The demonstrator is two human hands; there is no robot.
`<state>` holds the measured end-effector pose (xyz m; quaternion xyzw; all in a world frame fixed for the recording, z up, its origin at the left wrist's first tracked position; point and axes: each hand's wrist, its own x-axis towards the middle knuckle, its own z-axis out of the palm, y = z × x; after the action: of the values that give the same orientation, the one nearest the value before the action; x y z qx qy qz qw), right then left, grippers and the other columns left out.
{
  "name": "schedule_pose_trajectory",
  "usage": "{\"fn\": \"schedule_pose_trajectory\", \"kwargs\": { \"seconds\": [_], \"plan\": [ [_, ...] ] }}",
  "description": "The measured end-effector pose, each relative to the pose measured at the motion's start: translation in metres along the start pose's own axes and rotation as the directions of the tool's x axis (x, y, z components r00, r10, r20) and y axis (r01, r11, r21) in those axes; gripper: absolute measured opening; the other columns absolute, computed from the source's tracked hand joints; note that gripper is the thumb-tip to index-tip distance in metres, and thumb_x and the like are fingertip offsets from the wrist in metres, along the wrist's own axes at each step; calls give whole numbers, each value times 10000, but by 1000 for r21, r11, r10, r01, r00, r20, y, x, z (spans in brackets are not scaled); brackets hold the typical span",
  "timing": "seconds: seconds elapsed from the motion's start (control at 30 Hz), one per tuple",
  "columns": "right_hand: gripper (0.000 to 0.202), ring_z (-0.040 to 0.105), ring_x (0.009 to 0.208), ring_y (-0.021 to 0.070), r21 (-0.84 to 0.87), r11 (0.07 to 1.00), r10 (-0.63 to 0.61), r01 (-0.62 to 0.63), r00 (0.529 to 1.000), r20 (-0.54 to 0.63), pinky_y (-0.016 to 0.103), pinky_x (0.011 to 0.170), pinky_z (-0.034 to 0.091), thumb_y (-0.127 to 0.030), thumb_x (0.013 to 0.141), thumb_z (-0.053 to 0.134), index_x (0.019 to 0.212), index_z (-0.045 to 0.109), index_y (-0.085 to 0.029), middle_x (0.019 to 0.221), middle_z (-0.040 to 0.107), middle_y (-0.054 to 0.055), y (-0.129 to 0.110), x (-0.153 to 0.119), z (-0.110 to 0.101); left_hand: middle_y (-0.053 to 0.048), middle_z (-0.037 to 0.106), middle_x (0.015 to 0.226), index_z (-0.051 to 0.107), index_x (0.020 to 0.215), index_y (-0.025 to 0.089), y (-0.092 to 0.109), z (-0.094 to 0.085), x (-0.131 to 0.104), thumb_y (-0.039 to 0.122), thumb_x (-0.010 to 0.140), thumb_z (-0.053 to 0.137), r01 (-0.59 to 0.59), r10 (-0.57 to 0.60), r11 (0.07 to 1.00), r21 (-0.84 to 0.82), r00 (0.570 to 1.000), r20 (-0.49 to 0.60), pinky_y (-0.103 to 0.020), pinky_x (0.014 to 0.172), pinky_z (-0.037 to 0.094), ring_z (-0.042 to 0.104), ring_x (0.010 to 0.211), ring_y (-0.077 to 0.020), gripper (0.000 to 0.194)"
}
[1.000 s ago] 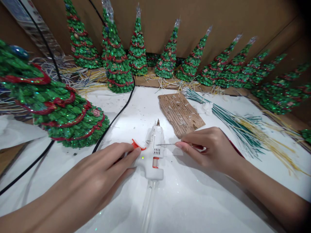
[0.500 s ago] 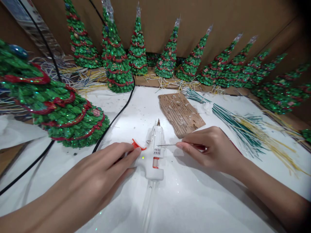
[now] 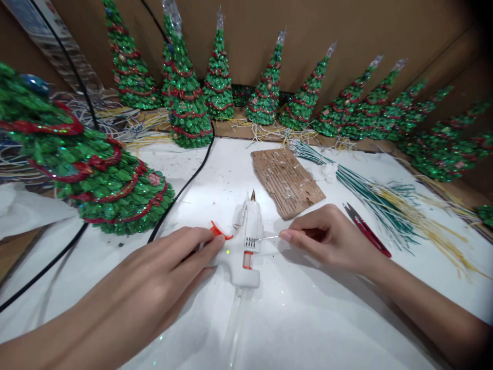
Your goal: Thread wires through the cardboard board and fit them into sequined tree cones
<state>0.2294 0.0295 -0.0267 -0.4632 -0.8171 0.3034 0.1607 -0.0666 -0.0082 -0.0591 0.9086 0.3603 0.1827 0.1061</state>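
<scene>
Head view: a white glue gun lies on the white table, nozzle pointing away; the left hand rests its fingertips at the orange trigger, closed on nothing, while the right hand pinches a thin wire touching the gun's vents. Probing step, judged; steady aim needed next

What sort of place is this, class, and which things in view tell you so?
Probably a craft workbench for making ornaments: a row of glittery green trees, a white glue gun, and bundled green and yellow sticks.
</scene>
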Motion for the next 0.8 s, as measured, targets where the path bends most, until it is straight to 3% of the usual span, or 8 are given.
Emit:
{"fn": "schedule_pose_trajectory", "kwargs": {
  "seconds": [0.17, 0.33, 0.43, 0.57, 0.7, 0.8],
  "plan": [
    [505, 187, 466, 64, 138, 981, 141, -139, 990, -11, 243, 405, 125, -442, 920, 515, 512, 362, -188, 527, 199, -63, -1, -1, -3, -103, 588, 1188, 522, 1321, 217, 0, 0, 0, 228, 948, 468, -10, 11, 1000, -12, 1000, 14, -358, 746, 560, 632, 983, -245, 377],
    [341, 299, 468, 68, 105, 990, 105, -90, 983, -147, 215, 410, 219, -419, 932, 529, 706, 566, -167, 547, 373, -52, 0, -2, -7, -110, 588, 1162, 533, 1301, 203, 1, -1, 2, 227, 952, 468, -19, 19, 1000, -14, 1000, -2, -360, 727, 557, 625, 958, -238, 356],
    [290, 334, 466, 68, -52, 999, -2, -11, 971, -238, 206, 431, 256, -378, 940, 535, 744, 590, -172, 545, 424, -51, 2, -1, -11, -108, 603, 1135, 560, 1266, 200, 2, -2, 4, 224, 952, 457, -20, 20, 999, -29, 1000, -15, -355, 718, 561, 635, 940, -238, 332],
    [269, 353, 446, 70, -264, 964, -107, 34, 958, -265, 211, 455, 272, -353, 930, 549, 743, 630, -177, 511, 458, -50, 2, 1, -15, -106, 615, 1119, 575, 1244, 202, 3, -4, 6, 207, 950, 457, -29, 28, 999, -28, 999, -42, -343, 713, 569, 643, 930, -229, 317],
    [390, 305, 416, 76, -419, 908, -170, 24, 934, -315, 234, 451, 247, -415, 910, 560, 599, 600, -182, 446, 392, -50, 1, 6, -15, -103, 619, 1117, 571, 1242, 206, 3, -4, 6, 207, 946, 461, -35, 34, 999, -21, 998, -55, -343, 710, 573, 643, 926, -229, 316],
    [531, 255, 399, 75, -558, 830, -224, 5, 919, -324, 257, 454, 220, -486, 907, 539, 470, 487, -188, 406, 327, -49, 1, 14, -17, -103, 619, 1127, 570, 1249, 216, 3, -3, 5, 202, 941, 454, -22, 21, 999, -31, 999, -50, -353, 719, 574, 643, 938, -239, 329]
  ]
}}
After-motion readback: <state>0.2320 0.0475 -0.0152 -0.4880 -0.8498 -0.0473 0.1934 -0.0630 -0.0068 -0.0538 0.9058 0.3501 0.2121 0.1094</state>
